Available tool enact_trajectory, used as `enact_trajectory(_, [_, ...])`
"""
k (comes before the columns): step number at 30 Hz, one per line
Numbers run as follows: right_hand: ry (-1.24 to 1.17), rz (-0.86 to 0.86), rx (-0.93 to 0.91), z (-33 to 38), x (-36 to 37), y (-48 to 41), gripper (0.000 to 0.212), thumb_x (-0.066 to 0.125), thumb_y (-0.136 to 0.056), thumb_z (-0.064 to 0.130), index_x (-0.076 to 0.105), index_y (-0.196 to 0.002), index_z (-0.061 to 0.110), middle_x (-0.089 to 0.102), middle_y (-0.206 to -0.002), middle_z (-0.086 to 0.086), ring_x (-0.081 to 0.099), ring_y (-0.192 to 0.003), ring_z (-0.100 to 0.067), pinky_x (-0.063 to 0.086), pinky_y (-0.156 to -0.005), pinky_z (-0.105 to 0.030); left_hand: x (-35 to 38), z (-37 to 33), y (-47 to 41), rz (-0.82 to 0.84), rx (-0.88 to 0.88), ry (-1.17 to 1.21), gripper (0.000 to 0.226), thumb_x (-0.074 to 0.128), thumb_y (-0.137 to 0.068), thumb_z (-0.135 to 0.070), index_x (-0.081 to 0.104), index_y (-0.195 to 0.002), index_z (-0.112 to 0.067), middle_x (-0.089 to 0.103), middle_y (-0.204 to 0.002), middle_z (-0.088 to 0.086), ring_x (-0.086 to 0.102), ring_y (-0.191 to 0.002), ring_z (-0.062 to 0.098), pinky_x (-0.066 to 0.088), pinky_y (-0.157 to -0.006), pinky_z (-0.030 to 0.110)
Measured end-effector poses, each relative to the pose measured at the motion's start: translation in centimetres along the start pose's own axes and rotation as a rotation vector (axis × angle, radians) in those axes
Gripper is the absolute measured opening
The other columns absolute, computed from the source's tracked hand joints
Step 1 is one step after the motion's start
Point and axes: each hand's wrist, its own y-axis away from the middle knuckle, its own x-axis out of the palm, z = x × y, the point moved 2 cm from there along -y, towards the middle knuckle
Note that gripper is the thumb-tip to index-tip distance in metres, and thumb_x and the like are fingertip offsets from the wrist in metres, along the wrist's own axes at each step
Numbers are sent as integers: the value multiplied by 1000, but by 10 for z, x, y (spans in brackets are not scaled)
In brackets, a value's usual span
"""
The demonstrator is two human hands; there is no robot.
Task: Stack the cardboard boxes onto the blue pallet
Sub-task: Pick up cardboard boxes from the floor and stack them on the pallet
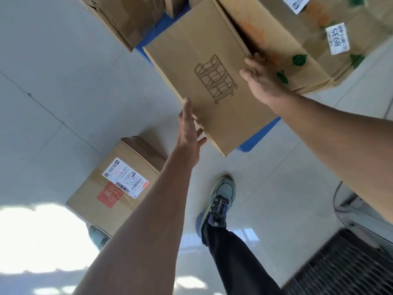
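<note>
A flat cardboard box (pixel 204 67) with a line drawing of a shelf cart lies over the blue pallet (pixel 258 137), its near corner overhanging the pallet edge. My left hand (pixel 189 126) presses straight fingers against the box's near left edge. My right hand (pixel 260 78) rests on the box's right edge, fingers spread against the neighbouring box with green leaf prints (pixel 297 43). Another brown box (pixel 125 15) stands on the pallet at the upper left.
A labelled cardboard box (pixel 119 186) sits on the pale tiled floor at the lower left. My foot in a grey-green shoe (pixel 219 201) stands near the pallet. A dark floor grate (pixel 348 265) and metal frame lie at the lower right.
</note>
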Motion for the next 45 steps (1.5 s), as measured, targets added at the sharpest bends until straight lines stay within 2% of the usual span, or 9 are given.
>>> enact_trajectory(5, [196, -46, -94, -17, 0, 1, 51, 48, -107, 33, 49, -152, 8, 18, -171, -18, 16, -157, -37, 17, -125, -42, 15, 12, 1, 90, -8, -39, 73, 34, -97, -77, 27, -159, -38, 33, -167, 1, 48, -138, 43, 37, -115, 60])
enact_trajectory(11, [390, -44, -144, -31, 0, 7, 62, 50, -105, 47, 40, -157, 15, 16, -173, -11, 15, -157, -40, 21, -124, -52, 28, 23, 6, 116, -14, -52, 77, 34, -96, -79, 23, -161, -40, 27, -170, 2, 46, -140, 42, 37, -115, 62])
enact_trajectory(22, [322, -40, -129, -43, -5, 21, 64, 55, -105, 44, 36, -160, 17, 12, -174, -11, 8, -159, -38, 13, -126, -51, 32, 34, 13, 143, -22, -133, 80, 32, -96, -78, 15, -164, -39, 24, -171, 0, 46, -142, 35, 40, -110, 52])
enact_trajectory(26, [171, -44, -75, -12, -3, 41, 73, 42, -100, 58, 33, -162, 21, 15, -174, -5, 10, -160, -25, 16, -127, -47, 17, 26, 21, 120, -22, -191, 83, 32, -94, -80, 17, -164, -38, 26, -170, 1, 43, -144, 30, 39, -110, 50])
enact_trajectory(29, [109, -68, -129, 22, 16, 64, 65, 43, -105, 54, 33, -162, 24, 17, -173, 1, 14, -159, -20, 18, -124, -42, -9, 17, 34, 91, 1, -185, 86, 35, -92, -82, 17, -164, -39, 28, -169, 0, 46, -142, 27, 39, -111, 50])
enact_trajectory(33, [-66, -75, -200, 69, 63, 97, 53, 50, -108, 33, 41, -159, 17, 29, -170, -1, 24, -157, -15, 16, -118, -18, -68, 13, 52, 19, 39, -185, 84, 36, -92, -82, 22, -163, -38, 35, -166, -6, 47, -137, 19, 39, -108, 49])
enact_trajectory(37, [-105, 18, -248, 102, 127, 123, 54, 51, -109, 29, 41, -158, 12, 31, -169, -4, 27, -155, -15, 14, -115, -9, -154, 28, 65, -126, 10, -195, 75, 37, -97, -76, 34, -159, -35, 36, -165, -8, 39, -147, 18, 32, -119, 55])
enact_trajectory(43, [-75, 234, -116, 127, 216, 146, 59, 44, -110, 39, 32, -162, 13, 24, -171, -2, 23, -157, -15, 18, -122, -26, -273, 51, 83, -318, 13, -273, 73, 30, -98, -76, 38, -155, -31, 41, -162, 8, 40, -147, 34, 25, -121, 64])
enact_trajectory(45, [-55, 287, -76, 133, 240, 151, 61, 42, -110, 42, 30, -163, 14, 25, -171, -2, 24, -157, -16, 19, -122, -28, -307, 62, 85, -404, 4, -311, 74, 25, -99, -76, 31, -159, -33, 30, -168, 8, 31, -151, 36, 20, -122, 65])
